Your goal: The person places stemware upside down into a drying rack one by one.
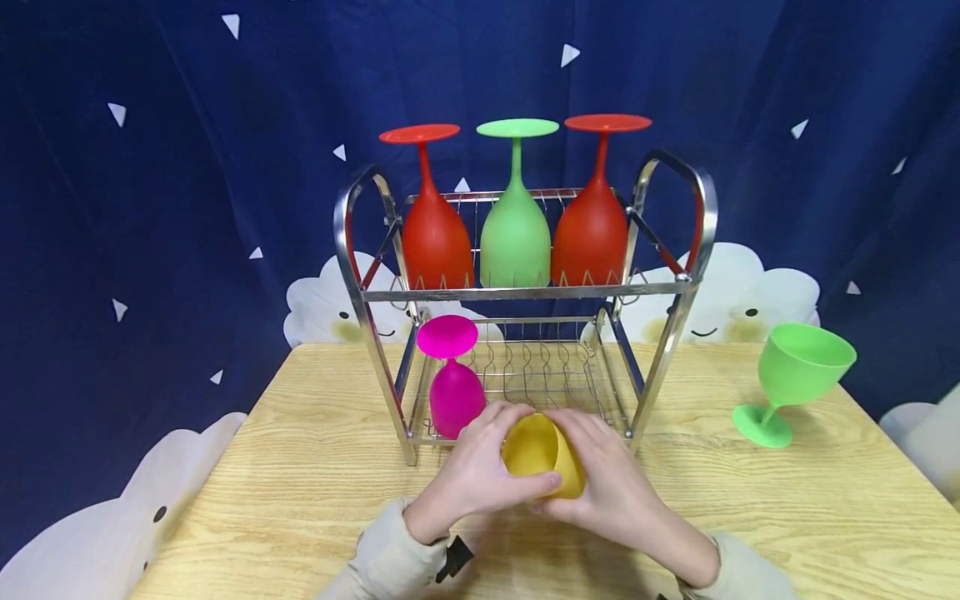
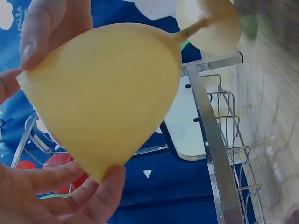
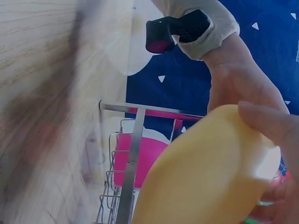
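Both hands hold a yellow plastic goblet (image 1: 567, 467) just in front of the rack's lower tier, its mouth tipped toward me. My left hand (image 1: 483, 467) grips the left side of the bowl, thumb along the near rim. From the right, my right hand (image 1: 603, 479) curls round the bowl with fingers on top and thumb below. The goblet's stem and round foot (image 2: 210, 25) point away from the hands in the left wrist view; in the head view they are hidden. A magenta goblet (image 1: 456, 400) stands upside down on the lower tier, close to my left hand.
A two-tier metal dish rack (image 1: 525, 293) stands on the wooden table (image 1: 315, 467). Its top tier bears upside-down goblets: red (image 1: 437, 242), green (image 1: 516, 242) and red (image 1: 590, 242). A green goblet (image 1: 798, 367) leans at the right. Behind hangs a dark blue curtain (image 1: 187, 167).
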Available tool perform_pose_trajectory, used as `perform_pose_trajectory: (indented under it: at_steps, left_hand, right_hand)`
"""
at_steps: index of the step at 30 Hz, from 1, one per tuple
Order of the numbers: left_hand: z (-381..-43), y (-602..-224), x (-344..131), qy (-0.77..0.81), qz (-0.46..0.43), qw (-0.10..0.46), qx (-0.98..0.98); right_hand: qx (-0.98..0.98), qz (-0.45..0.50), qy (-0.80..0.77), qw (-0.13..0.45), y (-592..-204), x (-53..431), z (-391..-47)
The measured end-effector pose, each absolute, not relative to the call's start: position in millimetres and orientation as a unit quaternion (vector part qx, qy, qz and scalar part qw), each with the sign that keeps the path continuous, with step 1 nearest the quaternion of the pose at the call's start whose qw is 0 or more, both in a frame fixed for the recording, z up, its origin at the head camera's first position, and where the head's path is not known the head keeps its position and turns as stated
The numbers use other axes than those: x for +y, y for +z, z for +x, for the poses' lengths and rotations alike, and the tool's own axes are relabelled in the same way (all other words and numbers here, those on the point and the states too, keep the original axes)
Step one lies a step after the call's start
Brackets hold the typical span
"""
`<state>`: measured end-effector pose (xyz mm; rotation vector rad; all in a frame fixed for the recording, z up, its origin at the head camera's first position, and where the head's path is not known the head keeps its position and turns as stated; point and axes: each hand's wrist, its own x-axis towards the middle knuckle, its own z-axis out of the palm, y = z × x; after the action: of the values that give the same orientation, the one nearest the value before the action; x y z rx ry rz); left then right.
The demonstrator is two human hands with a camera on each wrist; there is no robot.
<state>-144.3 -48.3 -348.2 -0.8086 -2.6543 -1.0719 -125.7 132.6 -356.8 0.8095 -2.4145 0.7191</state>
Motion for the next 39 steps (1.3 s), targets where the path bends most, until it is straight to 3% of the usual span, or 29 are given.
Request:
perform_pose_trajectory:
  at_steps: [11,23,30,39]
  left_hand:
    - [-150,-344,-72,-0.457,-0.273,0.114,-0.839]
    - [-154,-337,-104,-0.554,-0.239,0.109,-0.790]
    - [-152,-334,-106,-0.605,-0.237,0.128,-0.750]
    - [-152,-342,-98,-0.648,-0.291,0.159,-0.686]
  right_hand:
    - [-0.887,0.249,0.332,0.201,-349,163,-126]
    - [-0.859,0.204,0.412,0.224,-357,193,-130]
    - [-0.821,0.181,0.509,0.185,-366,195,-126]
    - [-0.688,0.232,0.684,0.079,-378,178,-129]
